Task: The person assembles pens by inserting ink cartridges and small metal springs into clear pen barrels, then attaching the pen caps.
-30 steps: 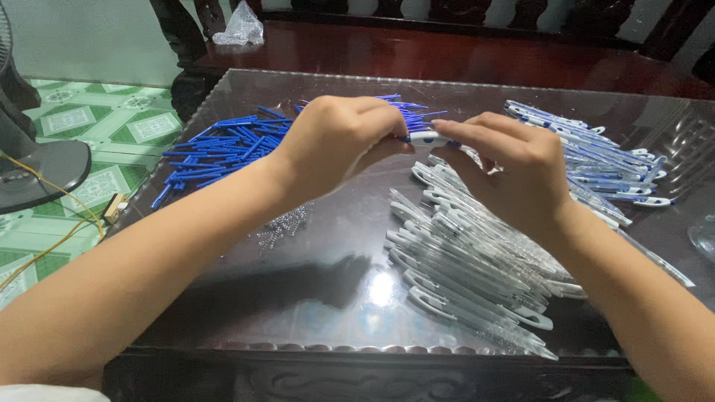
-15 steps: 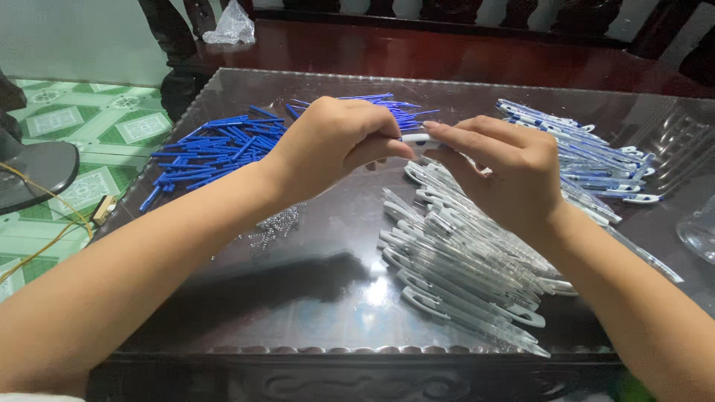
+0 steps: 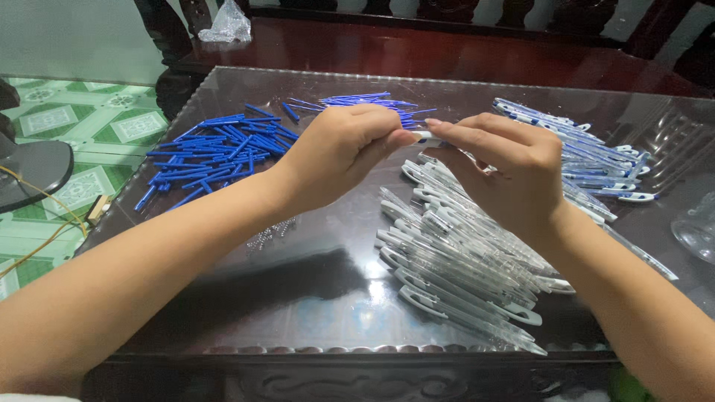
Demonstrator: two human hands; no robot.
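Note:
My left hand [image 3: 339, 152] and my right hand [image 3: 510, 171] meet above the middle of the glass-topped table [image 3: 313, 298]. Together they pinch one clear pen barrel [image 3: 426, 136] between the fingertips; most of it is hidden by the fingers. Below my right hand lies a heap of clear pen barrels with white clips [image 3: 454, 260]. A pile of blue pen refills [image 3: 212, 149] lies to the left of my left hand. Small metal springs [image 3: 269, 234] are scattered under my left forearm.
Assembled pens with blue inside [image 3: 588, 160] lie at the right rear. A clear glass object [image 3: 696, 227] stands at the right edge. A crumpled plastic bag [image 3: 227, 22] sits on the dark wood beyond. A fan base [image 3: 30, 171] stands on the green tiled floor.
Both hands stay together on the pen barrel; the fingers have shifted slightly. The view has tipped a little, so the piles sit lower in frame.

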